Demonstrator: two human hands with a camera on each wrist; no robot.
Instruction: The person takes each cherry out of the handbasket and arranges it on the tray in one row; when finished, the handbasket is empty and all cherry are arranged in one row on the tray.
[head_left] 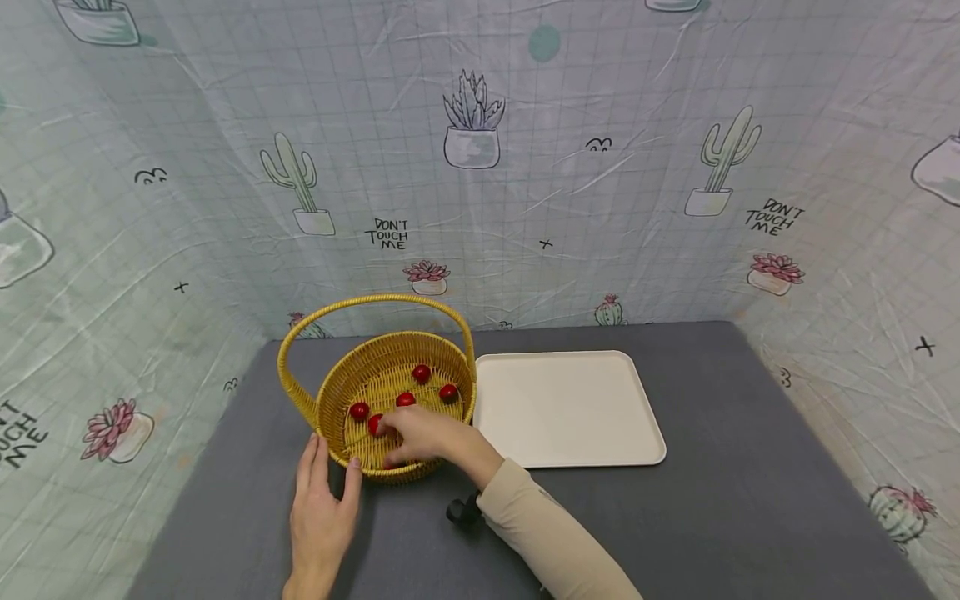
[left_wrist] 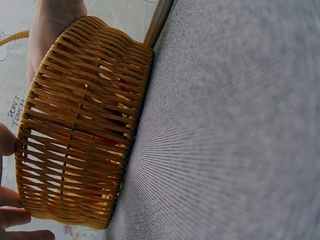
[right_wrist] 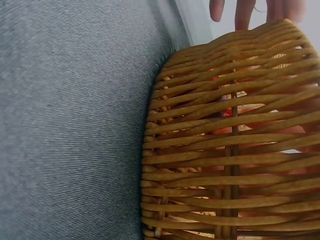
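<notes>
A round yellow wicker basket (head_left: 442,350) with a tall arched handle (head_left: 375,298) stands on the grey table, holding several red cherries, among them one cherry (head_left: 422,373) toward the back and another cherry (head_left: 359,411) at the left. My right hand (head_left: 427,433) reaches over the near right rim into the basket. Its thumb and forefinger are spread, with a cherry (head_left: 374,425) beside the forefinger; part of the hand hides the basket floor. My left hand (head_left: 322,508) rests straight fingertips against the basket's near left side. In the left wrist view, the basket's woven wall (left_wrist: 85,125) fills the left half.
A cream rectangular tray (head_left: 566,408) lies right of the basket, close to its side. A black strap-like item (head_left: 462,510) shows beside the right sleeve. Patterned cloth (head_left: 480,208) hangs behind and along both sides of the grey table (head_left: 720,500).
</notes>
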